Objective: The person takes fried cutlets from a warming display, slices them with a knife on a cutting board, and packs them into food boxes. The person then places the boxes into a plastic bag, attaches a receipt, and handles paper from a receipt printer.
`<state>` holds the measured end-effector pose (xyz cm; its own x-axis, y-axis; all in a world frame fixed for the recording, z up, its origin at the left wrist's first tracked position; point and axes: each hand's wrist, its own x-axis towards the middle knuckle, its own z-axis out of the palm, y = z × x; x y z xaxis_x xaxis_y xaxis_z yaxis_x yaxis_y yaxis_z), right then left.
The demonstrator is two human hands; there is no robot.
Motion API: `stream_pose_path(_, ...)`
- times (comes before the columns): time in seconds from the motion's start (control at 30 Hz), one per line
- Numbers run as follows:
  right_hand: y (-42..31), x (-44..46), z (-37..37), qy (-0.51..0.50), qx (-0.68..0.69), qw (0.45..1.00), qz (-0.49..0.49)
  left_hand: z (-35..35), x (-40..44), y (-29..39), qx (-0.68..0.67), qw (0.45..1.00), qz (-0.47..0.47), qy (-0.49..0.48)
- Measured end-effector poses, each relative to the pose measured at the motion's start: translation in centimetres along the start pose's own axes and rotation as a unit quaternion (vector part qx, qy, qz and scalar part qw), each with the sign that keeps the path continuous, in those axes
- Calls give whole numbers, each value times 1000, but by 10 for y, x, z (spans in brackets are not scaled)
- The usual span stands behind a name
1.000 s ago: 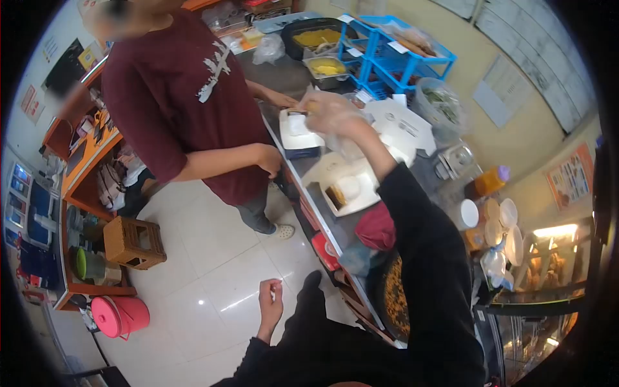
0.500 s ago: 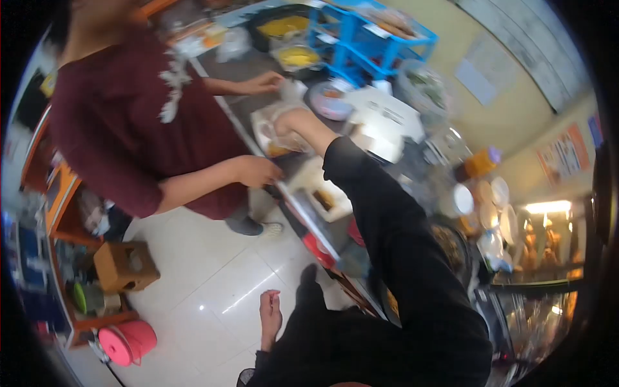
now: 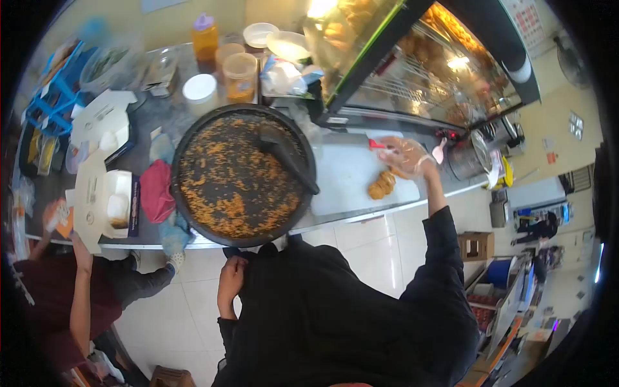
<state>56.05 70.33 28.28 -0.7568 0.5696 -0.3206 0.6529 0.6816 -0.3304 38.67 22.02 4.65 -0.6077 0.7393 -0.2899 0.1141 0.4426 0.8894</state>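
My right hand (image 3: 407, 157), in a clear plastic glove, is over a white cutting board (image 3: 342, 187) with its fingers stretched toward the red handle of a knife (image 3: 348, 138); its grip on the handle is not visible. Browned, fried-looking pieces of food (image 3: 382, 186) lie on the board just below that hand. Curled and with nothing visible in it, my left hand (image 3: 232, 280) hangs below the counter edge. Between the board and a red cloth (image 3: 156, 191) sits a large round black pan (image 3: 309, 169) with orange-brown crumbs and a black utensil (image 3: 287, 160).
Open white boxes (image 3: 92, 195) stand on the counter at left, beside a co-worker's hands and sleeve. Behind the pan are tubs (image 3: 200, 90) and a sauce bottle (image 3: 204, 44). A lit glass food cabinet (image 3: 412, 71) stands behind the board.
The view has swung right, from the boxes to the pan and board. My gloved right hand has left the boxes and is now above the board. My left hand stays low.
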Motion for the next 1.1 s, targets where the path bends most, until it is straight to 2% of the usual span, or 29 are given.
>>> stream_pose_path(0.1, 105, -10, 80, 14, -109, 993, 39, 37, 12, 23, 27, 997, 43, -50)
stream_pose_path(0.13, 111, -17, 100, 46, -141, 988, 41, 45, 11, 40, 19, 998, -2, -67)
stream_pose_path(0.3, 121, -11, 166, 154, -244, 957, -13, 88, -3, 52, -33, 999, 11, -34)
stream_pose_path(0.4, 126, -8, 168, 170, -150, 974, -3, 100, -11, 38, -43, 999, 23, 0)
stream_pose_path(0.5, 149, 25, 171, 194, -25, 975, 105, 95, -22, 36, -55, 998, -7, 23)
stream_pose_path(0.6, 153, 27, 158, 214, 7, 967, 138, 77, -31, 34, -48, 997, -11, 59)
stream_pose_path(0.67, 212, 32, 182, 397, -16, 915, -68, 65, -33, 32, -44, 996, -5, 75)
stream_pose_path(0.7, 249, 52, 197, 402, -8, 915, -32, 56, -41, 29, -40, 994, -10, 102)
stream_pose_path(0.73, 208, 50, 182, 356, 172, 918, -21, 52, -44, 17, -45, 990, -1, 130)
stream_pose_path(0.77, 162, 46, 163, 323, 347, 881, 3, 43, -48, 11, -38, 990, 4, 139)
stream_pose_path(0.83, 23, 42, 104, 197, 476, 857, 29, 22, -53, 11, -56, 986, -18, 156)
stream_pose_path(0.9, -92, 46, 76, 123, 490, 856, -108, 2, -56, 4, -44, 984, -31, 171)
stream_pose_path(0.93, -151, 47, 65, 56, 464, 866, -181, -7, -59, 0, -40, 984, -35, 167)
stream_pose_path(1.0, -276, 54, 65, 16, 384, 864, -326, -21, -69, -9, -53, 978, -42, 200)
stream_pose_path(1.07, -376, 74, 112, -76, 475, 760, -438, -35, -75, -21, -65, 968, -52, 236)
stream_pose_path(1.1, -421, 87, 119, -111, 367, 790, -478, -44, -85, -23, -71, 963, -66, 253)
